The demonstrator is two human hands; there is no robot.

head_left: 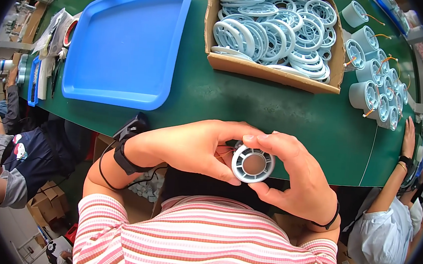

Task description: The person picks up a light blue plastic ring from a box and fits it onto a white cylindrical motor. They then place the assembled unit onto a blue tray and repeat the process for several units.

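Observation:
In front of my chest, at the near edge of the table, I hold a small round white fan housing (254, 164) with a spoked ring and a plain round middle. My left hand (197, 146) grips its left side, fingers behind it and thumb at the lower rim. Thin red wires (226, 152) show between that hand and the housing. From the other side, my right hand (300, 177) pinches the housing, fingertips at the top and thumb at the lower rim. The housing's spoked face is turned up toward me; its back is hidden.
An upright-rimmed blue tray (119, 99) lies left on the green table (214, 99). Ahead is a cardboard box (276, 76) of pale blue spoked rings. Several pale blue cylindrical housings (364, 95) with wires stand at the right, near another person's hand (409, 139). People sit at the left.

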